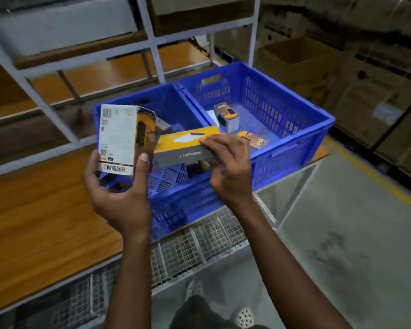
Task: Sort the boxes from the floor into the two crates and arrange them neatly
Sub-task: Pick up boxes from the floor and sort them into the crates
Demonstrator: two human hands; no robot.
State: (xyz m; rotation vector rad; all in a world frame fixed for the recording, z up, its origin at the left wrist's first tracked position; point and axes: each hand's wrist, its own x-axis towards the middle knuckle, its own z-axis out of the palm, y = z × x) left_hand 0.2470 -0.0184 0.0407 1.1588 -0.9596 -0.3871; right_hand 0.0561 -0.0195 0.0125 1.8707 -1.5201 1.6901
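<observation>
Much of the left blue slotted plastic crate (169,100) is hidden behind the two held boxes, so only a corner of a grey box (163,125) shows inside it. A dark shape below the left palm is too blurred to identify. The left hand (121,193) holds a tall white-and-orange cardboard box (116,138) upright over that crate's near left corner, with the thumb (143,160) pressed on its orange side and the fingers curled behind it. The right hand (230,169) pinches a flat yellow-and-grey cardboard box (185,148) at its right end, fingers over the top edge and thumb underneath, level above the wall shared by the crates. The right blue crate (328,121), touching the left one, holds a small upright grey-and-orange box (227,116) and a flat orange box (254,140).
</observation>
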